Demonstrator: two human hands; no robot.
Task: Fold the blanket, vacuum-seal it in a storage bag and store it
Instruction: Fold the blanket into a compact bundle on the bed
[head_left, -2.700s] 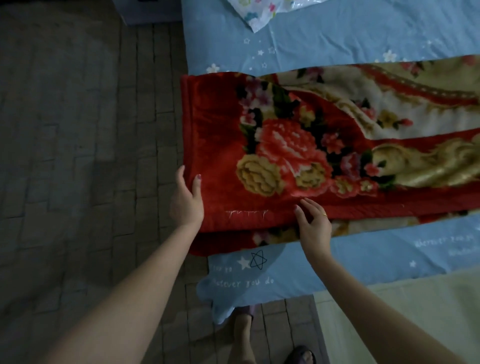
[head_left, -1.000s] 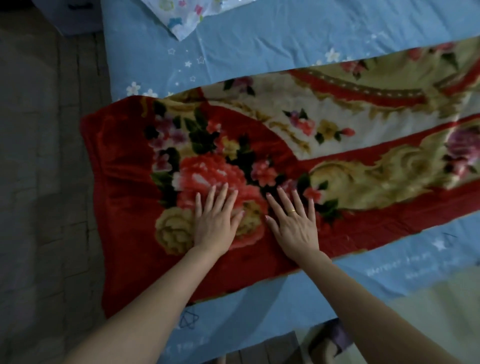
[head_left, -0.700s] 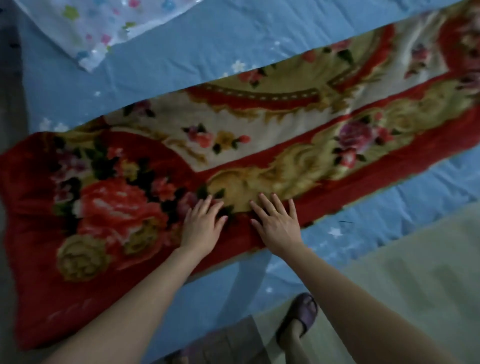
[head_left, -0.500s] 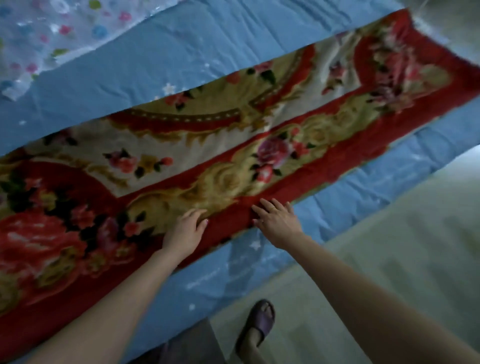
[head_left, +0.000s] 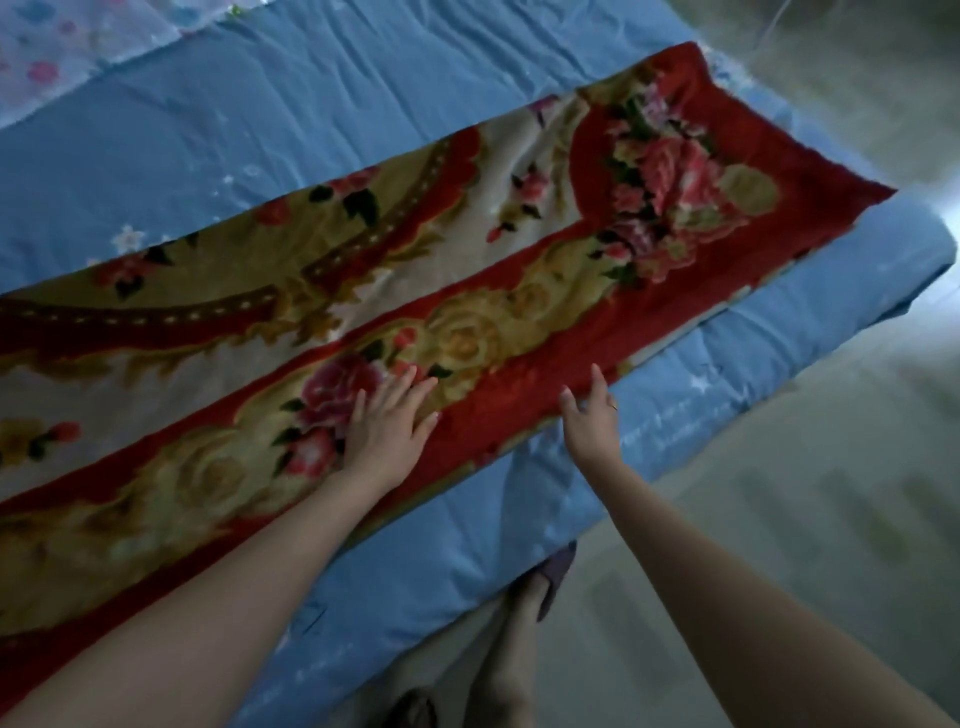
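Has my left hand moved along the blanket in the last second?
Yes. The left hand has slid rightward along the blanket, from the big corner rose to the smaller pink rose farther down the red border.

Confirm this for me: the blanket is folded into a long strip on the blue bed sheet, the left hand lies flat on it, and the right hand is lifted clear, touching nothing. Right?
Not quite. In the head view the right hand is not clear of it: its fingers reach the near red edge of the blanket. The rest stands: a long strip on the blue bed sheet, with the left hand flat on it.
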